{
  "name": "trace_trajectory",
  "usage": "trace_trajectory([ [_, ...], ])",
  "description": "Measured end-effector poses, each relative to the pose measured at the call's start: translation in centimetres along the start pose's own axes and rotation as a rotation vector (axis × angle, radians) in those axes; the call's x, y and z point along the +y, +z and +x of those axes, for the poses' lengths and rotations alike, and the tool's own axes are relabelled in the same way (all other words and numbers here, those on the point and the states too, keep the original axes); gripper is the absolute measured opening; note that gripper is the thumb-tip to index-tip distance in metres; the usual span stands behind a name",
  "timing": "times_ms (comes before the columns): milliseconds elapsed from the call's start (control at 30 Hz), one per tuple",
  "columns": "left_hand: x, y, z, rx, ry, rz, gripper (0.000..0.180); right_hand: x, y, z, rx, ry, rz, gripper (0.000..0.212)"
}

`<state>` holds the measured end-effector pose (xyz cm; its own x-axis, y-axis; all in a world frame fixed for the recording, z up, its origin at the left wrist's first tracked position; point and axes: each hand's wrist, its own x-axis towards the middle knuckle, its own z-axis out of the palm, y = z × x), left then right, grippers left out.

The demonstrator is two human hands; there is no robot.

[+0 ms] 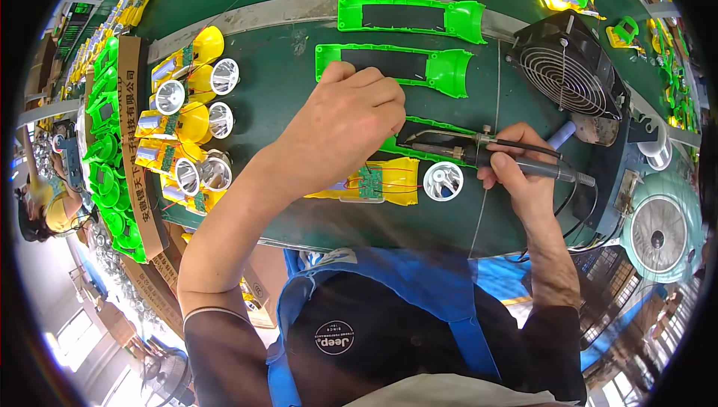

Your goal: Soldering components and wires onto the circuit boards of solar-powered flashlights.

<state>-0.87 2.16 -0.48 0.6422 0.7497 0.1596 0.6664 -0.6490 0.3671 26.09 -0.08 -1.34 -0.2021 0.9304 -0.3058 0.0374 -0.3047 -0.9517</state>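
Observation:
My right hand point(527, 182) grips a black-handled soldering iron point(535, 166) with a thin metal tube clamped along it. Its tip points left, over a green flashlight casing half point(443, 124) with a dark inside. My left hand point(340, 126) is closed above that casing, its fingers curled; whatever they hold is hidden. Just below the hands lies a yellow casing half point(406, 175) with a green circuit board point(370, 182) and red wires. A round silver reflector point(443, 182) sits at its right end. Farther off lie two more green casing halves point(452, 72), point(465, 22).
Yellow flashlight assemblies point(196, 119) with reflectors stand in a cluster at left, beside a cardboard box point(134, 145) of green parts. A black box fan point(565, 78) stands at right, with a teal fan point(658, 235) beyond the table edge. Another person point(56, 212) is at far left.

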Motion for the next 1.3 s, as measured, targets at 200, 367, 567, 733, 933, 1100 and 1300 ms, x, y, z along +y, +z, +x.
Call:
trace_trajectory([
  [200,-0.2,0.1,0.0,0.000,0.026,0.012,0.013,0.1,-0.6,-0.1,-0.076,-0.009,-0.013,0.013],
  [367,-0.2,0.0,-0.1,-0.007,0.020,0.046,0.012,-0.3,-0.3,0.0,-0.067,0.012,-0.027,0.015],
  [567,0.1,-0.4,0.3,-0.028,0.024,0.060,0.012,0.5,-1.7,-1.2,0.046,-0.135,0.018,0.031],
  [733,0.2,-0.2,0.0,0.005,0.019,0.040,0.011,-0.2,-1.2,-1.1,-0.036,-0.326,0.061,0.026],
  [933,0.7,-0.5,0.4,-0.032,-0.004,0.065,0.011,1.7,-3.0,-2.7,0.158,-0.402,0.101,0.033],
  [1100,0.9,-0.8,0.5,-0.045,-0.011,0.057,0.012,3.6,-2.7,-3.1,0.157,-0.385,0.210,0.035],
  [1300,1.0,-0.9,0.7,-0.043,-0.017,0.063,0.013,4.7,-2.8,-3.0,0.167,-0.419,0.234,0.033],
])
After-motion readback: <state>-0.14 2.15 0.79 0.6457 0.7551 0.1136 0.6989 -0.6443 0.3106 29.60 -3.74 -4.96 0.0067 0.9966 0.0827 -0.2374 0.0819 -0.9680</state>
